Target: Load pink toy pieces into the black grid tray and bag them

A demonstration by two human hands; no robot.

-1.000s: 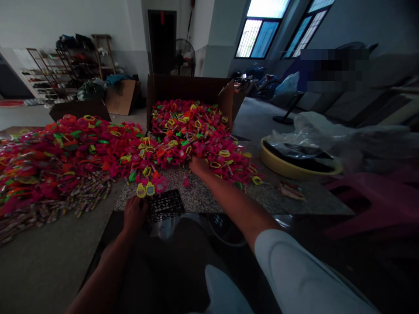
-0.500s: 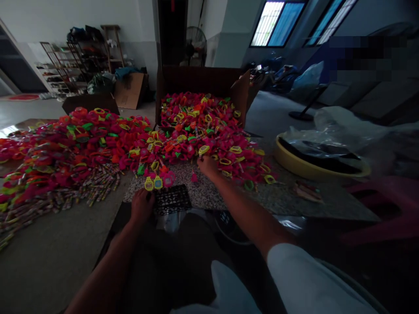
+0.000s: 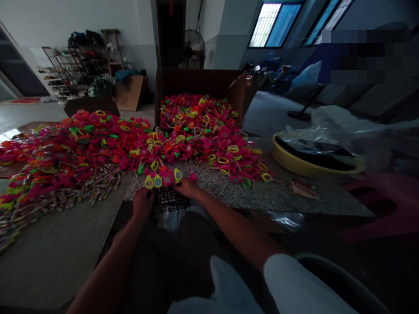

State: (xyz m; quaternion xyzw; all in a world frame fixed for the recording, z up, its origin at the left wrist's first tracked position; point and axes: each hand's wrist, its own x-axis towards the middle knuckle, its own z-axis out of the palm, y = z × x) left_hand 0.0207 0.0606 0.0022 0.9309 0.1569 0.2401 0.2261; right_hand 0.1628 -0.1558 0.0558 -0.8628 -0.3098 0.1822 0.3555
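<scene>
A black lattice tray [image 3: 168, 201] lies at the near edge of the speckled table. Along its far edge stand several toy watches: a yellow one [image 3: 149, 182], a yellow one with a blue face [image 3: 157, 181] and a pink one [image 3: 167, 178]. My left hand [image 3: 143, 201] is closed at the tray's left end, its fingertips partly hidden. At the right end, my right hand [image 3: 186, 187] pinches a yellow watch [image 3: 177, 175] upright beside the pink one. Just behind the right hand lies a small pink piece [image 3: 193, 176].
A heap of pink, orange, green and yellow toy watches [image 3: 108, 139] spreads across the left and back, spilling from a cardboard box [image 3: 203, 78]. On the right are a yellow basin [image 3: 294, 163] with plastic film and a pink stool [image 3: 386, 200].
My right hand has come back from the heap to the tray's right end, bringing a yellow watch. My left hand has stayed at the tray's left end.
</scene>
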